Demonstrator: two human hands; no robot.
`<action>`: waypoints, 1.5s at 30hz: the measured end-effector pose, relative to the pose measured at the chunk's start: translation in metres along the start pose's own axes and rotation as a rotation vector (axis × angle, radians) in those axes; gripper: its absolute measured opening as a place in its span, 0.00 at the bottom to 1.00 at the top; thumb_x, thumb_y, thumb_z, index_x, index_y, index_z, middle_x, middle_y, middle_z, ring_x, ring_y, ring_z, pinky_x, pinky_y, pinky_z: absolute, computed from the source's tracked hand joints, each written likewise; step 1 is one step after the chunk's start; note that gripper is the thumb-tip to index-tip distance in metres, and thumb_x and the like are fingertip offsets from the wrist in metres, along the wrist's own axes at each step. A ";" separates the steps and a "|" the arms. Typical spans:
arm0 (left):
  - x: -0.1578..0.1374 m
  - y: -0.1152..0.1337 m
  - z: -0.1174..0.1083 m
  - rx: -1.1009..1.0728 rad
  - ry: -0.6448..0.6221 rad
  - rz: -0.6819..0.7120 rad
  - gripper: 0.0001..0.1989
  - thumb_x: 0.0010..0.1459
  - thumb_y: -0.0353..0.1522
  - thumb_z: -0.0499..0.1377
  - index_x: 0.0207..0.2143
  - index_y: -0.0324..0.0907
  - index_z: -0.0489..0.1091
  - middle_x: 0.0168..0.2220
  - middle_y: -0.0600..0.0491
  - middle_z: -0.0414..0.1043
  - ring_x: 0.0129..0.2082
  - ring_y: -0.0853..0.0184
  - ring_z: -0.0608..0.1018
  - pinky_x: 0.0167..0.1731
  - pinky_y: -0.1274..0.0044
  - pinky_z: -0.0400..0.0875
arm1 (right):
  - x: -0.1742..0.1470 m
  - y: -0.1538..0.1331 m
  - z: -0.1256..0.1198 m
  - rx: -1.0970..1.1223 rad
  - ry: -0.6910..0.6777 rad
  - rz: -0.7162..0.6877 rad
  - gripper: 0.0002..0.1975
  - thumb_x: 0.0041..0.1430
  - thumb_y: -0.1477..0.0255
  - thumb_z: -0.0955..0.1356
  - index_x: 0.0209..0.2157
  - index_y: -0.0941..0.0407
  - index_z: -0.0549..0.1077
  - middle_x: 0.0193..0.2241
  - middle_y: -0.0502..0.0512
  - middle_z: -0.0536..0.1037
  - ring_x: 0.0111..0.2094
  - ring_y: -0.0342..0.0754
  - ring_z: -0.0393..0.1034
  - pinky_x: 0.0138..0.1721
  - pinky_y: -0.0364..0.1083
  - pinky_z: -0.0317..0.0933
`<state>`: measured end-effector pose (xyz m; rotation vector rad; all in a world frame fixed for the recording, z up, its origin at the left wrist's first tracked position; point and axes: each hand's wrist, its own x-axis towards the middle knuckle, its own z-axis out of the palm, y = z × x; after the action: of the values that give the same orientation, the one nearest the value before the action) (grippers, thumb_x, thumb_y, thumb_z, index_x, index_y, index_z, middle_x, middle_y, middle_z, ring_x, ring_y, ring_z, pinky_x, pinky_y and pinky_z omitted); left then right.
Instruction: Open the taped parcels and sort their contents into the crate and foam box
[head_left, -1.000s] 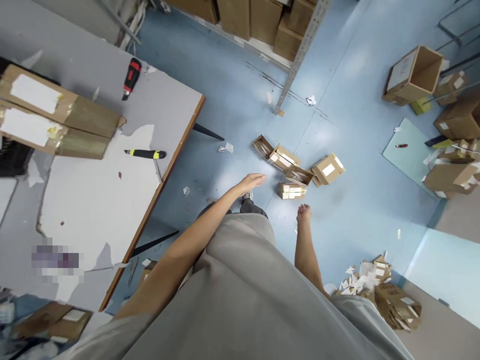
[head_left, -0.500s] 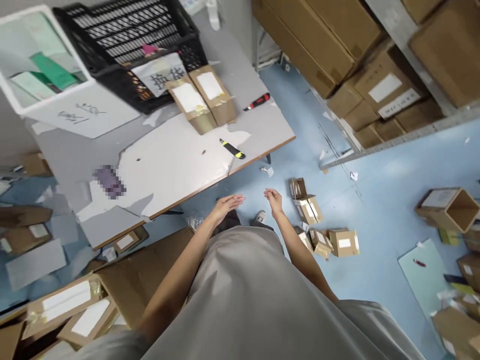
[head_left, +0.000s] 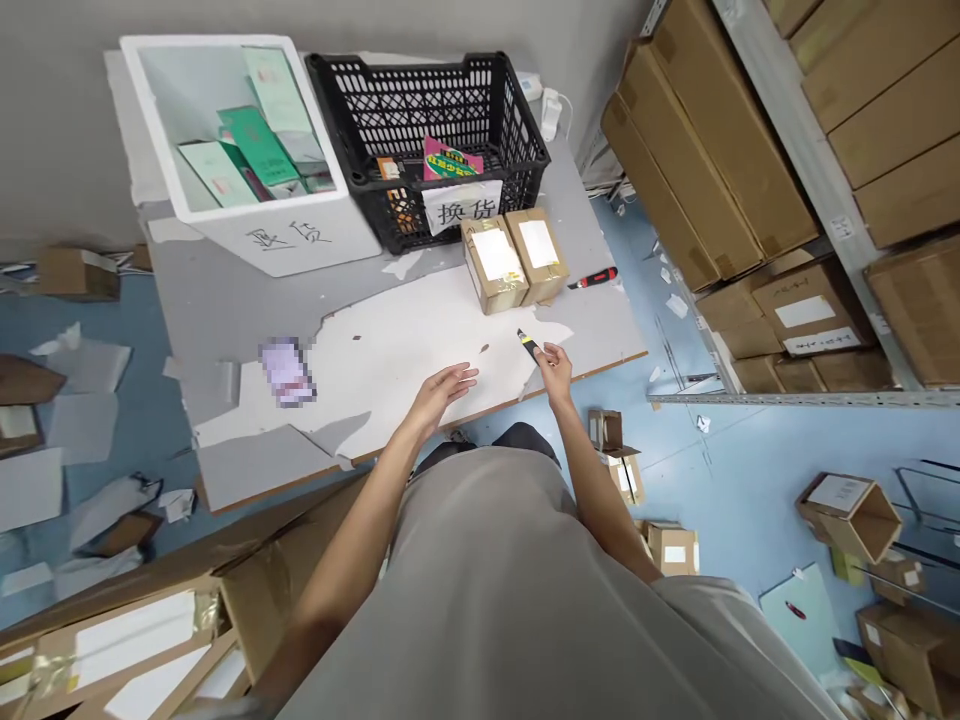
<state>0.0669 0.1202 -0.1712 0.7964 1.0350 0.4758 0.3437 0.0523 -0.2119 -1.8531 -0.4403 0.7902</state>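
Observation:
My right hand point(head_left: 555, 372) has its fingers closed on the handle of a black and yellow utility knife point(head_left: 528, 343) at the front of the table point(head_left: 420, 335). The knife's rear end is hidden by the fingers, and its tip points away from me toward two small taped cardboard boxes point(head_left: 498, 272). Over the table's front edge hovers my left hand point(head_left: 444, 392), fingers stretched out and nothing in it. A red and black utility knife point(head_left: 594, 278) lies right of the boxes.
A white foam box point(head_left: 315, 245) with green and white cartons and a black plastic crate point(head_left: 390, 215) stand at the table's back. A pixelated purple item point(head_left: 287, 372) lies left. Shelves of cartons point(head_left: 720, 200) rise at right; opened boxes point(head_left: 851, 512) lie on the floor.
Both hands have moved forward from in front of the table to its front edge. My right hand has taken hold of the black and yellow knife. The view has turned and shifted.

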 end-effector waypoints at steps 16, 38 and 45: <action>0.029 0.052 0.062 -0.165 0.259 0.079 0.31 0.65 0.50 0.71 0.62 0.42 0.80 0.67 0.36 0.83 0.68 0.47 0.85 0.74 0.56 0.74 | 0.188 -0.090 0.056 -0.632 -0.058 -0.144 0.57 0.57 0.59 0.84 0.77 0.67 0.61 0.82 0.90 0.54 0.85 0.74 0.47 0.84 0.71 0.47; 0.038 0.041 0.078 -0.148 0.296 -0.016 0.30 0.59 0.49 0.75 0.57 0.43 0.82 0.65 0.38 0.85 0.66 0.47 0.86 0.74 0.56 0.74 | 0.108 -0.125 -0.102 -0.605 0.042 -0.440 0.55 0.52 0.58 0.84 0.78 0.53 0.66 0.76 0.73 0.62 0.80 0.71 0.57 0.68 0.68 0.78; 0.039 0.039 0.023 -0.085 0.317 0.110 0.28 0.65 0.45 0.69 0.65 0.45 0.79 0.75 0.39 0.76 0.75 0.47 0.78 0.76 0.54 0.71 | 0.043 -0.145 -0.130 -0.440 -0.408 -0.405 0.50 0.54 0.52 0.85 0.76 0.41 0.73 0.75 0.63 0.65 0.78 0.67 0.64 0.61 0.64 0.86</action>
<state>0.1050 0.1634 -0.1574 0.7182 1.2579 0.7530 0.4729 0.0498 -0.0597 -1.8958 -1.2922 0.8320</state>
